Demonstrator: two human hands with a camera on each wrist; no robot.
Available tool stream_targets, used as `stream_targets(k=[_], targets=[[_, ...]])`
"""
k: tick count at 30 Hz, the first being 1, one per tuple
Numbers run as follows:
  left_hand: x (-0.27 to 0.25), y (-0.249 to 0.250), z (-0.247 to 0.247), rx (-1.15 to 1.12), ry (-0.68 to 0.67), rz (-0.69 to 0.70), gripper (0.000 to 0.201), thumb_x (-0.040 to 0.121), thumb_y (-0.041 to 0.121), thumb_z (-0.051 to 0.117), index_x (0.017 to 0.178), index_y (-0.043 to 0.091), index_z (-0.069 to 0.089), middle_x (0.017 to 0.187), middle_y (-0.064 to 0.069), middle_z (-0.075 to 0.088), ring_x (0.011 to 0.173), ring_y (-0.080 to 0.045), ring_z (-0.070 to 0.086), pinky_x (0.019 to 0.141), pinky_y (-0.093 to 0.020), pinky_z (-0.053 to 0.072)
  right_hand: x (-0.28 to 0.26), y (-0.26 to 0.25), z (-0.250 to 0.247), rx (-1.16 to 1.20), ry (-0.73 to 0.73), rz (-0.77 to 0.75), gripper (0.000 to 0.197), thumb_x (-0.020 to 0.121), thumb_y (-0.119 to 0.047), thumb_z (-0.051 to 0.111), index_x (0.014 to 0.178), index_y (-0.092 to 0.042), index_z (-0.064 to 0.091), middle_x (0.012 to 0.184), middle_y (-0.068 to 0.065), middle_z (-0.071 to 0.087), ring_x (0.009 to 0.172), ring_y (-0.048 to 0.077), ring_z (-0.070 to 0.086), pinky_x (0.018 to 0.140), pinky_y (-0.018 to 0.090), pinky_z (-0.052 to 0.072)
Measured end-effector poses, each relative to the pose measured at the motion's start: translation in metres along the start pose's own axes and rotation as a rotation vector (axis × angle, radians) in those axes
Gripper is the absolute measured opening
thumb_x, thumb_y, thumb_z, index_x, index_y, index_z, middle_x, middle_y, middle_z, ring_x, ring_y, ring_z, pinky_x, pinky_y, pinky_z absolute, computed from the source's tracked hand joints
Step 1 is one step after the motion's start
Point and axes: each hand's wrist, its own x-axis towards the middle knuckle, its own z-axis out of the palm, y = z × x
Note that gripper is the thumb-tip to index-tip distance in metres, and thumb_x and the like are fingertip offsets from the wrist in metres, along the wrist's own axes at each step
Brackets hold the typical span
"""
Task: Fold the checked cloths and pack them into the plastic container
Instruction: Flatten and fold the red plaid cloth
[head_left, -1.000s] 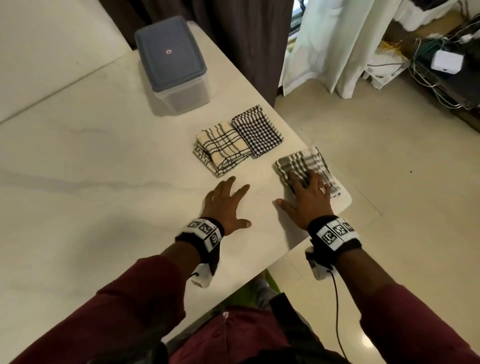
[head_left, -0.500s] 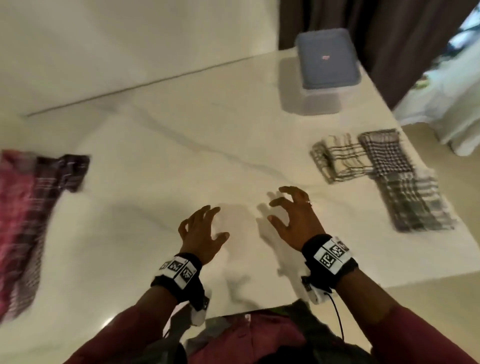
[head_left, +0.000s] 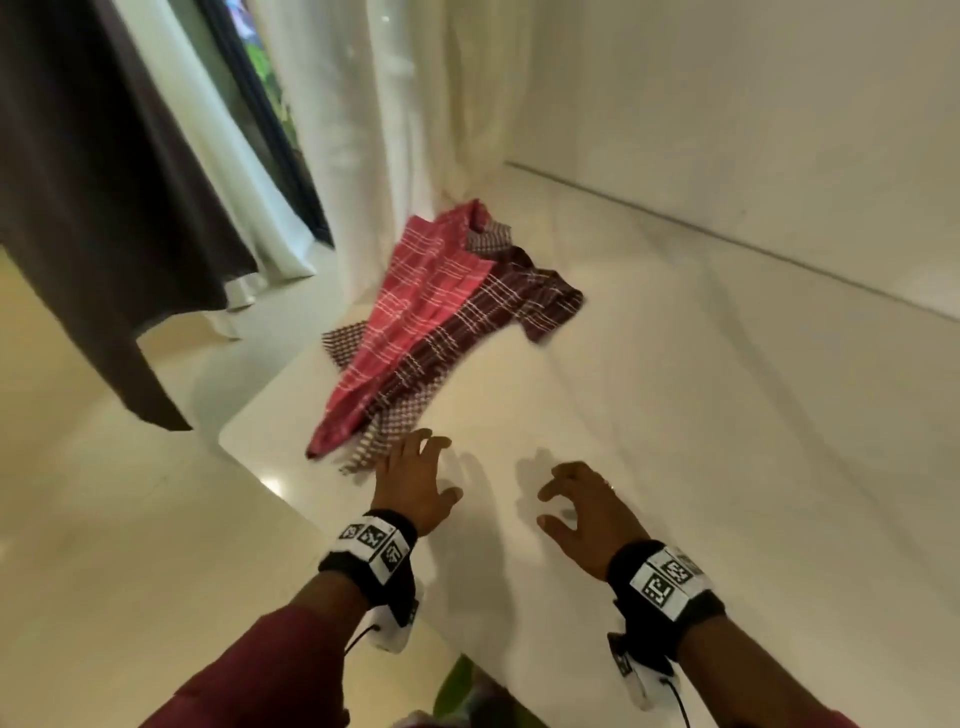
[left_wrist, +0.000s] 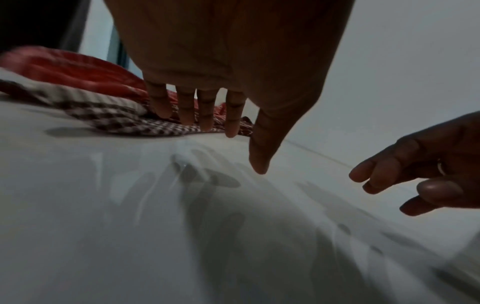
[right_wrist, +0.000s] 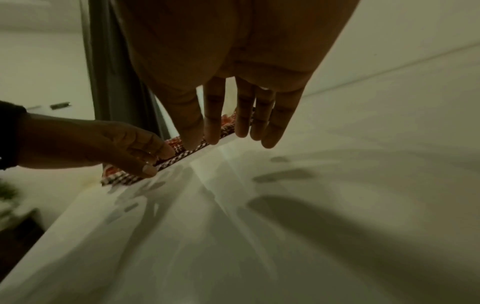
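Unfolded cloths (head_left: 441, 322) lie in a heap on the table (head_left: 675, 415), centre of the head view, long axis running from lower left up toward upper right. Left hand (head_left: 415, 480) is nearer, its fingertips just at the heap's near checked corner; contact not certain. Fingers spread, grip holding nothing. Right hand (head_left: 587, 512) hovers lower right, well short of the heap, fingers loosely curled, empty. Container not in view.

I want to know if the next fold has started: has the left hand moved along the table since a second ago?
Yes. The left hand has left the folded cloths and now reaches the near edge of the unfolded red cloth pile, at the other corner of the white table.
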Motion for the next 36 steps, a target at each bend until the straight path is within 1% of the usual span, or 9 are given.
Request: stream_targets(k=[8, 13, 16, 20, 22, 25, 29, 32, 36], targets=[[0.011, -0.073, -0.016, -0.151, 0.28, -0.184, 0.043, 0.075, 0.03, 0.071, 0.114, 0.018, 0.061, 0.123, -0.009, 0.057, 0.111, -0.034, 0.053, 0.092, -0.046, 0.045, 0.099, -0.062, 0.029, -0.208, -0.177, -0.137, 0.028, 0.088, -0.025, 0.062, 0.115, -0.019, 0.058, 0.122, -0.002, 0.052, 0.109, 0.017, 0.053, 0.094, 0.035, 0.043], [0.009, -0.098, -0.023, -0.184, 0.47, -0.194, 0.038, 0.077, 0.027, 0.072, 0.111, 0.015, 0.06, 0.103, -0.006, 0.057, 0.087, -0.027, 0.055, 0.069, -0.034, 0.04, 0.148, -0.103, 0.052, -0.178, -0.151, -0.188, 0.026, 0.085, -0.021, 0.065, 0.11, -0.021, 0.06, 0.118, -0.003, 0.055, 0.102, 0.019, 0.057, 0.083, 0.036, 0.048], [0.018, -0.112, -0.028, -0.217, 0.51, -0.301, 0.037, 0.08, 0.035, 0.07, 0.111, 0.018, 0.062, 0.106, -0.007, 0.056, 0.091, -0.028, 0.055, 0.071, -0.036, 0.042, 0.174, -0.123, 0.065, -0.138, -0.116, -0.239, 0.024, 0.084, -0.017, 0.064, 0.108, -0.019, 0.063, 0.112, 0.0, 0.057, 0.096, 0.023, 0.059, 0.079, 0.038, 0.051], [0.036, -0.119, -0.037, -0.309, 0.381, -0.444, 0.03, 0.085, 0.033, 0.062, 0.113, 0.023, 0.065, 0.113, -0.006, 0.06, 0.102, -0.029, 0.054, 0.083, -0.041, 0.046, 0.192, -0.146, 0.076, -0.091, -0.104, -0.315, 0.025, 0.081, -0.014, 0.066, 0.105, -0.016, 0.063, 0.109, 0.002, 0.057, 0.092, 0.022, 0.059, 0.081, 0.041, 0.052], [0.042, -0.114, -0.05, -0.339, 0.458, -0.383, 0.023, 0.085, 0.026, 0.058, 0.104, 0.02, 0.07, 0.106, -0.005, 0.065, 0.096, -0.029, 0.055, 0.081, -0.042, 0.048, 0.193, -0.155, 0.074, -0.06, -0.057, -0.322, 0.035, 0.08, -0.014, 0.068, 0.113, -0.016, 0.055, 0.117, 0.002, 0.051, 0.092, 0.019, 0.057, 0.081, 0.042, 0.055], [0.044, -0.089, -0.079, -0.426, 0.646, -0.117, 0.024, 0.085, 0.019, 0.053, 0.103, 0.017, 0.068, 0.099, -0.001, 0.066, 0.089, -0.019, 0.053, 0.079, -0.033, 0.043, 0.196, -0.174, 0.051, 0.045, 0.095, -0.378, 0.058, 0.076, -0.015, 0.074, 0.126, -0.021, 0.045, 0.129, 0.005, 0.039, 0.106, 0.018, 0.052, 0.083, 0.034, 0.054], [0.049, -0.037, -0.141, -0.81, 0.586, 0.222, 0.014, 0.09, 0.009, 0.049, 0.097, 0.014, 0.059, 0.087, 0.003, 0.064, 0.079, -0.009, 0.057, 0.074, -0.023, 0.044, 0.196, -0.202, -0.009, 0.029, 0.296, -0.516, 0.029, 0.074, -0.011, 0.06, 0.102, -0.013, 0.063, 0.105, 0.006, 0.055, 0.097, 0.023, 0.051, 0.081, 0.044, 0.049], [0.056, 0.007, -0.189, -0.921, 0.565, 0.323, 0.012, 0.089, 0.014, 0.048, 0.085, 0.022, 0.056, 0.074, 0.005, 0.062, 0.07, -0.013, 0.058, 0.069, -0.03, 0.047, 0.186, -0.21, -0.067, 0.074, 0.477, -0.476, 0.012, 0.084, -0.012, 0.06, 0.095, -0.013, 0.064, 0.093, 0.0, 0.062, 0.089, 0.022, 0.055, 0.078, 0.039, 0.048], [0.056, 0.079, -0.245, -0.896, 0.553, 0.536, 0.014, 0.089, 0.016, 0.051, 0.086, 0.021, 0.063, 0.077, 0.0, 0.069, 0.073, -0.022, 0.066, 0.068, -0.039, 0.054, 0.158, -0.201, -0.152, 0.095, 0.647, -0.423, 0.012, 0.09, -0.026, 0.058, 0.097, -0.021, 0.065, 0.09, -0.008, 0.067, 0.084, 0.016, 0.061, 0.076, 0.04, 0.053]])
